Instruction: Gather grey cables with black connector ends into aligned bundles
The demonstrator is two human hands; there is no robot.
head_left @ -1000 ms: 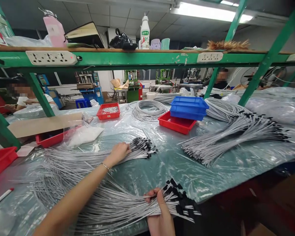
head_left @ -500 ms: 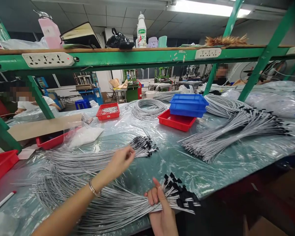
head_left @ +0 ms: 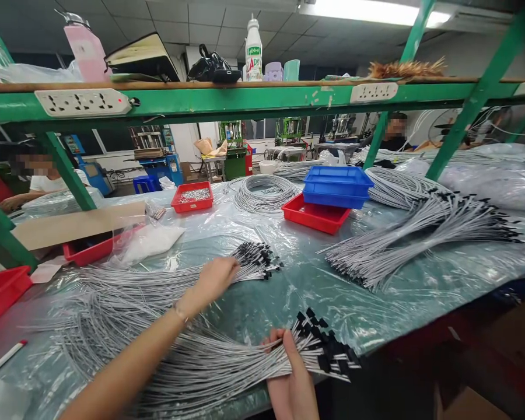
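Observation:
My right hand (head_left: 289,379) grips a thick bundle of grey cables with black connector ends (head_left: 245,361) at the table's near edge; the black tips fan out to the right of my fingers. My left hand (head_left: 214,277) reaches forward onto a second pile of the same grey cables (head_left: 166,280), fingers pinched on a few strands just behind their black ends (head_left: 258,259). A thin bracelet sits on my left wrist. Both piles lie on clear plastic sheeting over the green table (head_left: 289,297).
A third fan of cables (head_left: 420,233) lies at the right. Blue trays stacked on a red tray (head_left: 328,201), a red tray of small metal parts (head_left: 192,198) and a cable coil (head_left: 262,192) sit further back. Red trays (head_left: 0,289) stand left. Green shelf frame (head_left: 245,99) overhead; other people sit beyond.
My left hand lifted off the far pile, fingers pinched, then came back down onto the cables near their black ends. My right hand kept its hold on the near bundle.

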